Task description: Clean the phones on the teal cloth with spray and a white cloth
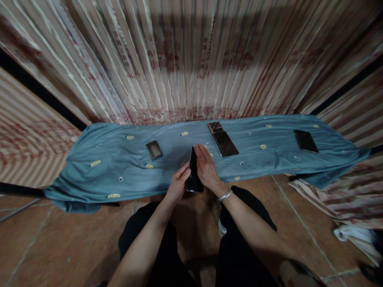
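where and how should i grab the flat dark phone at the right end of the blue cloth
Probably take the dark phone by its two long edges near the middle, from above, with the right hand. It lies flat on the blue cloth with no handle showing, on that hand's side, and its narrower width should suit a pinch.

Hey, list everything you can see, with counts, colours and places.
Held phone: 1, black, in left hand
Right phone: 1, black, cloth's right end
Device: one or two pieces, unclear; dark, coppery end; right of hands
Pixelated item: 1, brownish, cloth's left
Cloth: 1, blue, yellow motifs, beneath these
Curtains: count unclear, striped, around
Bars: at least 4, black, both sides
White fabric: 1, lower right
Floor: 1, brown, below
Bracelet: 1, silver, right wrist
Legs: 2, black-clad, bottom
Hands: 2, bare, centre; left, right
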